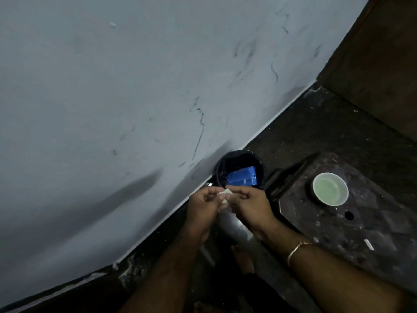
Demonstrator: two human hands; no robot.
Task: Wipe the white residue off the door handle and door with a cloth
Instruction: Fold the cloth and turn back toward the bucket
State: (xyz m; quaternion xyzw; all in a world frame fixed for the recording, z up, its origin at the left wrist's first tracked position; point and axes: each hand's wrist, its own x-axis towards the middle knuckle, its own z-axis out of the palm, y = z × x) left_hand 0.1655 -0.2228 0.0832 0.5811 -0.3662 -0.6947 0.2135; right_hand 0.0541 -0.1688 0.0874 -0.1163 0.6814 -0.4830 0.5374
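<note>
A small white scrap of cloth or tissue is pinched between my two hands low in the middle of the view. My left hand grips its left end with curled fingers. My right hand pinches its right end; a thin gold bangle sits on that wrist. Both hands hover just above a dark round bucket on the floor by the wall. The brown wooden door stands at the upper right. Its handle is out of view.
A pale grey wall with dark scribbles fills the left. Blue packaging lies inside the bucket. A white bowl of greenish liquid sits on a dark speckled slab at the right. My bare foot shows below the hands.
</note>
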